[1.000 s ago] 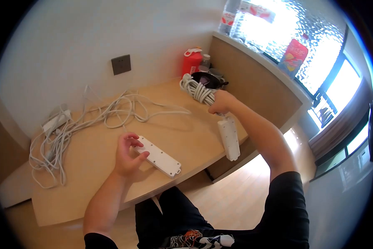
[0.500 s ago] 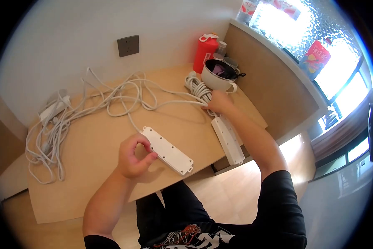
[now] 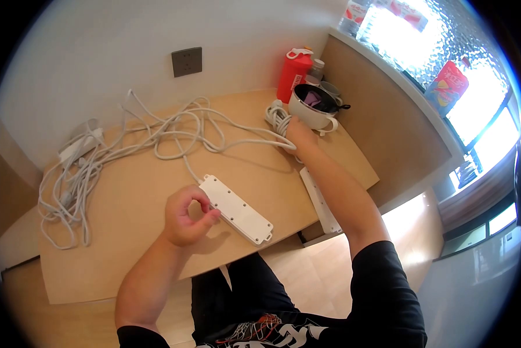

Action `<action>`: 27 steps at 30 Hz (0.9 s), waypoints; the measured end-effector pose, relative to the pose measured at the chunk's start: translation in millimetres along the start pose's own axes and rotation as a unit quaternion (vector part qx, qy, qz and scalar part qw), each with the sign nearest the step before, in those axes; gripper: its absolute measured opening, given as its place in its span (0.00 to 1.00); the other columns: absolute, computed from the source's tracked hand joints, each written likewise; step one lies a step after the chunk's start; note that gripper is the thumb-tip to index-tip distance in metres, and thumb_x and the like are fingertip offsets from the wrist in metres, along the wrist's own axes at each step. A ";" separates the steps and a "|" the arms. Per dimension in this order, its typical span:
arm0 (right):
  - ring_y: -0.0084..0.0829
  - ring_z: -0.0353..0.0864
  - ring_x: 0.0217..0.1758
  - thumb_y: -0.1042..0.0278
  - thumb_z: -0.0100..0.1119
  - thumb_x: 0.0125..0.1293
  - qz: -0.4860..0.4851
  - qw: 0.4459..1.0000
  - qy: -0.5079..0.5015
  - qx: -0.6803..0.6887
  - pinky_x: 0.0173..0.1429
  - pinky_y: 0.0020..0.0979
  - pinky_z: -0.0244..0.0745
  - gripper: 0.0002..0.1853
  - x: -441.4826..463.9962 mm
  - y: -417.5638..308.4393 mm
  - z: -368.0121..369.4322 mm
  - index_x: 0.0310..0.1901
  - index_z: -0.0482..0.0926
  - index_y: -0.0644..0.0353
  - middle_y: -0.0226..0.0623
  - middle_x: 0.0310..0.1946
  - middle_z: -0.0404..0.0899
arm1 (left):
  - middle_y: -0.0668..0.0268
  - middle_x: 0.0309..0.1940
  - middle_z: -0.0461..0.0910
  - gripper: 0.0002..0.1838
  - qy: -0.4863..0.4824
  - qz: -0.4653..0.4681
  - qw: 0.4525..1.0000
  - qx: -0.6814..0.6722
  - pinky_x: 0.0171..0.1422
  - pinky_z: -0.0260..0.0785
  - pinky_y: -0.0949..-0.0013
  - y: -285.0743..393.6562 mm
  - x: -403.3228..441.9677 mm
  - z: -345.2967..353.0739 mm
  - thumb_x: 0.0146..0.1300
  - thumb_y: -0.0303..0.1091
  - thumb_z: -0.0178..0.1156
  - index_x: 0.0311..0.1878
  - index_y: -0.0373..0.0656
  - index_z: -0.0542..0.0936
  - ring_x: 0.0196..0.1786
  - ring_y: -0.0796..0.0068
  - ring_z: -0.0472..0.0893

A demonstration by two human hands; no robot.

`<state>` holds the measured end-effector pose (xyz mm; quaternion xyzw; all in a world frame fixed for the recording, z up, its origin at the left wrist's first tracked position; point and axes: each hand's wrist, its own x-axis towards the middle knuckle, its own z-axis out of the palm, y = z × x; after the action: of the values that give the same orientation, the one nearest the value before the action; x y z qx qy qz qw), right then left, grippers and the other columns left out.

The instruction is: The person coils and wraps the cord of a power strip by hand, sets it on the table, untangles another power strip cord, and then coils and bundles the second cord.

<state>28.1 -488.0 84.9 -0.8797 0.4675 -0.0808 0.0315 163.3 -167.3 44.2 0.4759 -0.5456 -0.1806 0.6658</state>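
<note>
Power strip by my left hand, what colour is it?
The power strip is white, clearest in the head view.

The work surface is a light wood-tone table (image 3: pixel 133 206) set against a plain pale wall (image 3: pixel 109 52). A dark socket plate (image 3: pixel 187 62) is mounted on the wall above the table. A wood-tone partition panel (image 3: pixel 388 110), capped by a pale ledge (image 3: pixel 388 73), bounds the right end. Textured glass (image 3: pixel 469 37) above the ledge admits strong, overexposed daylight. Beyond stand a further window (image 3: pixel 495 142) and a brownish curtain (image 3: pixel 475 188). The light wood-tone floor (image 3: pixel 313 278) shows bright glare at right.
</note>
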 end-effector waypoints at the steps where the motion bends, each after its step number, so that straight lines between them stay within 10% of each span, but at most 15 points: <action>1: 0.49 0.81 0.52 0.46 0.72 0.54 0.003 1.000 0.008 -0.003 0.52 0.43 0.78 0.38 1.7 1.4 3.3 0.56 0.68 0.67 0.52 0.48 0.81 | 0.67 0.25 0.76 0.10 0.004 -0.023 1.000 -0.013 0.36 0.68 0.75 -0.6 -0.7 0.3 0.52 0.22 0.67 0.30 0.41 0.73 0.29 0.78 0.76; 16: 0.46 0.82 0.52 0.43 0.73 0.51 -0.027 0.972 0.143 0.186 0.54 0.42 0.77 0.34 3.2 28.4 12.9 0.53 0.76 0.59 0.45 0.48 0.83 | 0.67 0.23 0.77 0.10 0.002 0.061 0.993 0.096 0.33 0.67 0.75 4.4 6.6 -2.2 0.51 0.23 0.67 0.27 0.41 0.73 0.27 0.76 0.76; 27: 0.48 0.82 0.51 0.38 0.70 0.51 -0.015 0.998 0.067 0.015 0.51 0.45 0.78 0.35 -1.5 11.5 5.4 0.52 0.76 0.57 0.46 0.45 0.84 | 0.66 0.22 0.77 0.10 -0.006 0.034 0.994 0.102 0.33 0.67 0.74 9.9 7.8 -4.1 0.50 0.24 0.68 0.26 0.41 0.74 0.26 0.76 0.76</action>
<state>18.8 -493.4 77.9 -0.8784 0.4544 -0.1473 0.0120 166.9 -166.6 57.0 0.5215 -0.5810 -0.1042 0.6162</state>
